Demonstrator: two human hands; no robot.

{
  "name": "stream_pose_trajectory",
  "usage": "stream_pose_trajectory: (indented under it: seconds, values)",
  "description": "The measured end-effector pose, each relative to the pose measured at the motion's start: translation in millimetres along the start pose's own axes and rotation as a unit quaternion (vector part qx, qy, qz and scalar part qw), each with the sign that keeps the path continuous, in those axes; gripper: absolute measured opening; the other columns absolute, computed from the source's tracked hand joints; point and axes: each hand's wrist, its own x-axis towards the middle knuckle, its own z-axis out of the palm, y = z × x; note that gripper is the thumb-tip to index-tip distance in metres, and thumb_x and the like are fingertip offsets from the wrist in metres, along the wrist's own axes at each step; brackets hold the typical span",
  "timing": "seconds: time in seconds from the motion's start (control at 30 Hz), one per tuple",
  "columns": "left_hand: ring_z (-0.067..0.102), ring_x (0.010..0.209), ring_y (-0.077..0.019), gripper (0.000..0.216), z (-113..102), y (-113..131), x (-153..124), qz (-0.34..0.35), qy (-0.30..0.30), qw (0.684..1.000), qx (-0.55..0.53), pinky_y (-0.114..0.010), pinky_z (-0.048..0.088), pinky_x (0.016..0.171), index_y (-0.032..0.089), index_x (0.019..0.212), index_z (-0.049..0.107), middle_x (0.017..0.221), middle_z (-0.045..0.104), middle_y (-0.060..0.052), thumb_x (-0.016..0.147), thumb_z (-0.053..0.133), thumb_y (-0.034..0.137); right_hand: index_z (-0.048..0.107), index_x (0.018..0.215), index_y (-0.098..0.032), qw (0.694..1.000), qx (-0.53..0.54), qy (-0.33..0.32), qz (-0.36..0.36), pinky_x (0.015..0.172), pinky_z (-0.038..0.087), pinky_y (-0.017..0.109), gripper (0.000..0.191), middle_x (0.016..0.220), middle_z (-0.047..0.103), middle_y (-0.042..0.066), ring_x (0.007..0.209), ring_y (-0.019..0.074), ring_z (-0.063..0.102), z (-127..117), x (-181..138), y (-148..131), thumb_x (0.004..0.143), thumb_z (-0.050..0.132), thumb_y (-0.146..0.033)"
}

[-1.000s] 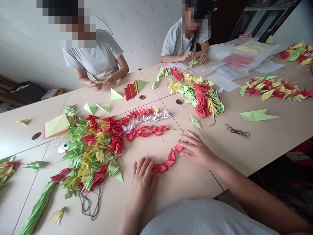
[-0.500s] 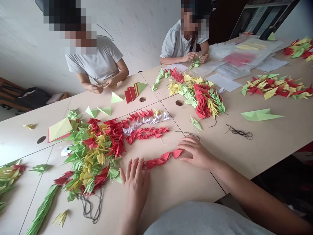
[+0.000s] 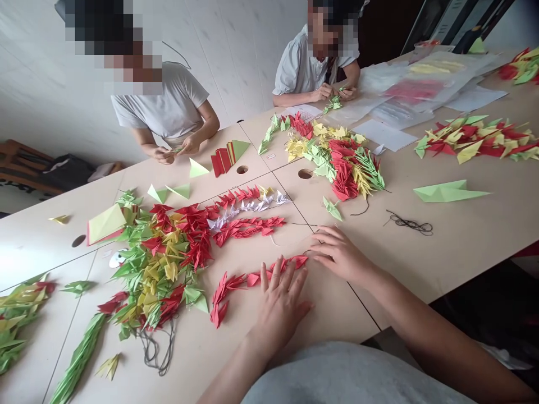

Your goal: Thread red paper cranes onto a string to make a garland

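Note:
A string of red folded paper cranes (image 3: 236,283) lies on the beige table (image 3: 442,235) in front of me. My left hand (image 3: 281,306) rests flat on the string's right part, fingers spread. My right hand (image 3: 339,255) lies by the string's right end, fingers loosely stretched and touching the last red crane (image 3: 300,260) and a thin thread. To the left sits a big heap of red, yellow and green cranes (image 3: 162,258).
Two people sit across the table folding paper. More crane strings (image 3: 246,216) and heaps (image 3: 345,160) (image 3: 475,140), a green folded sheet (image 3: 448,192), a coil of black thread (image 3: 408,224), cable holes (image 3: 305,174) and plastic sleeves (image 3: 412,90) lie about.
The red crane string has been drawn out longer to the left. My left hand moved right onto it; my right hand stayed at the string's right end.

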Motion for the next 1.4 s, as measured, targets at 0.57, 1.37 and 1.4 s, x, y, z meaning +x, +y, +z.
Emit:
stream_pose_trajectory:
  seconds: [0.57,1.37,1.4]
  values:
    - [0.037,0.141,-0.0425,0.048,21.9,4.0,-5.3,0.005,0.048,0.998,0.036,-0.078,0.034,0.103,0.017,0.136,0.050,0.147,0.051,-0.013,0.091,0.059,0.033,0.066,0.086,-0.020,1.000,0.018,0.017,0.001,0.099,0.046,0.054,0.008,0.104,0.070,0.010,0.111,0.0307,0.059,-0.3,2.7,-5.0,0.086,0.064,-0.012]
    - [0.038,0.141,-0.0396,0.037,21.1,4.1,-5.8,0.000,0.055,0.998,-0.034,-0.076,0.025,0.109,0.019,0.130,0.054,0.141,0.057,-0.014,0.095,0.053,0.031,0.054,0.079,-0.023,0.993,0.067,0.063,0.069,0.077,0.048,0.038,0.017,0.081,0.067,0.006,0.082,0.0237,0.061,-5.2,5.3,-6.6,0.094,0.048,-0.015]
    - [0.039,0.141,-0.0396,0.036,21.3,4.1,-6.1,0.002,0.057,0.998,-0.034,-0.076,0.026,0.108,0.019,0.129,0.054,0.140,0.058,-0.014,0.095,0.053,0.031,0.053,0.080,-0.023,0.993,0.074,0.062,0.068,0.076,0.049,0.037,0.018,0.080,0.067,0.006,0.080,0.0232,0.061,-5.5,5.6,-8.0,0.094,0.047,-0.015]
